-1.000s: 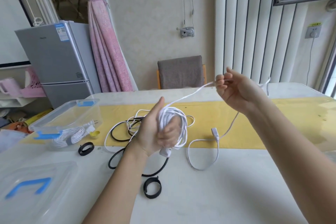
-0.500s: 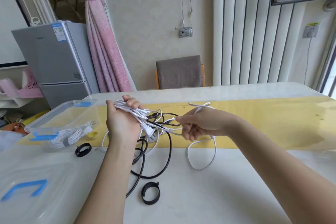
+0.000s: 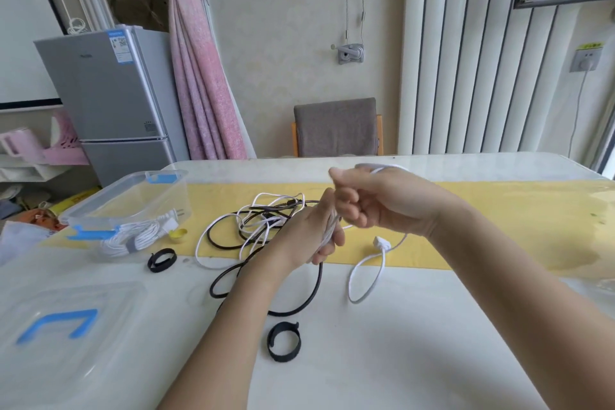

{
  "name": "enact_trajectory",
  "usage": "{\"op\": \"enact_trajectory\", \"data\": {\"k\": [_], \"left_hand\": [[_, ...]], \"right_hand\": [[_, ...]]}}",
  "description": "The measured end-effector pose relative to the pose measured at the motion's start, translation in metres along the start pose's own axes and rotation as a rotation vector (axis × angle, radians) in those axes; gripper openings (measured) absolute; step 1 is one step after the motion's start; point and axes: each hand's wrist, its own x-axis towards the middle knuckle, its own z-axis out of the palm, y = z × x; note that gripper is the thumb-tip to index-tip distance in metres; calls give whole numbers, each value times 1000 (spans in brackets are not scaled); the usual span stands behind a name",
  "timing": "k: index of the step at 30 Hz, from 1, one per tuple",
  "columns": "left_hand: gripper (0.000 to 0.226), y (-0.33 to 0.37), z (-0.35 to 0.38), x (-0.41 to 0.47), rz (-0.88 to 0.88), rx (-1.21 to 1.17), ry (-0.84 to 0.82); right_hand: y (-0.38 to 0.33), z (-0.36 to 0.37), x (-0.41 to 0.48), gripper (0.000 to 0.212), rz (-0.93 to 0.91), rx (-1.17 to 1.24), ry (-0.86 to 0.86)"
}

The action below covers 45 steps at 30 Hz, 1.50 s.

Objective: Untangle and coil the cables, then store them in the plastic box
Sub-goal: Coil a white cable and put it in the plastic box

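In the head view, the left hand (image 3: 307, 236) was raised over the middle of the white table (image 3: 416, 349), its fingers clenched round a gathered bundle of the thin white cable (image 3: 331, 226). Touching it on the right, the right hand (image 3: 386, 200) was curled, thumb and fingers pinching the same cable, one strand arching over that hand's far side. The cable's loose tail dropped to the right, past its white rectangular connector (image 3: 381, 243) on the yellow cloth runner (image 3: 499, 230), and formed a loop on the table nearer the person.

Left of and beyond the left hand, a round black cable (image 3: 293, 311) lay tangled with more white loops (image 3: 197, 250). Whether these belonged to the held cable could not be told.

At the far left stood the clear plastic box (image 3: 109, 200) with blue clips. It held a coiled white bundle (image 3: 133, 238) bound by a grey band. The box's clear lid (image 3: 66, 336) lay at the near left. One black strap ring (image 3: 161, 260) lay just near of the box and another (image 3: 283, 341) lay beside the left forearm. A small yellow cap (image 3: 178, 234) sat beside the box.
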Motion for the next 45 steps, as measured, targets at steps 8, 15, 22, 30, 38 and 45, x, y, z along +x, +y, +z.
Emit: {"op": "enact_trajectory", "data": {"k": [8, 15, 22, 30, 38, 45], "left_hand": [[66, 11, -16, -9, -76, -334, -503], [30, 18, -27, -13, 191, -1156, -963], [28, -4, -61, -5, 376, -1810, -135], [43, 1, -62, 4, 150, -833, 802], [53, 9, -45, 3, 61, -542, 637], [67, 1, -24, -2, -132, -41, 107]], "right_hand": [[-18, -52, -7, 27, -219, 792, 426], [17, -71, 2, 19, 39, 1049, 530], [43, -14, 22, 17, 303, 927, 347], [34, 35, 20, 18, 309, 573, -39], [14, 15, 8, 39, 202, 451, -115], [-1, 12, 7, 24, 18, 622, -21]]}}
